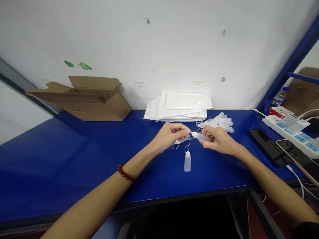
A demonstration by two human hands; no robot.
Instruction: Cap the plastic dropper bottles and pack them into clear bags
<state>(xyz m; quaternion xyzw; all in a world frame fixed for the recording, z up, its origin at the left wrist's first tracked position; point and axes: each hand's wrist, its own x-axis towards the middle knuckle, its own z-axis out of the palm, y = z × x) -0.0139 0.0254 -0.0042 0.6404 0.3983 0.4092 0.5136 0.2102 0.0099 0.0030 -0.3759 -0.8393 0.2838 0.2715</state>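
My right hand (216, 140) is closed around the body of a small translucent squeeze bottle (200, 136), which lies on its side in the grip with its white nozzle toward the left. At that nozzle's fine tip, the thumb and fingertips of my left hand (171, 135) are pinched together; the tiny part between them is mostly hidden. Partly behind my left fingers, another such bottle (183, 139) lies on the blue table (99, 159). Nearer to me is a third bottle (187, 162), its thin tip pointing away and a small strap curling beside it.
Beyond my right hand lies a pile of similar bottles (225, 122). White flat packets (184, 101) are stacked against the wall, with an open cardboard box (99, 103) at left. On the right are two phones (269, 146) and a power strip (299, 134) with plugs and cables.
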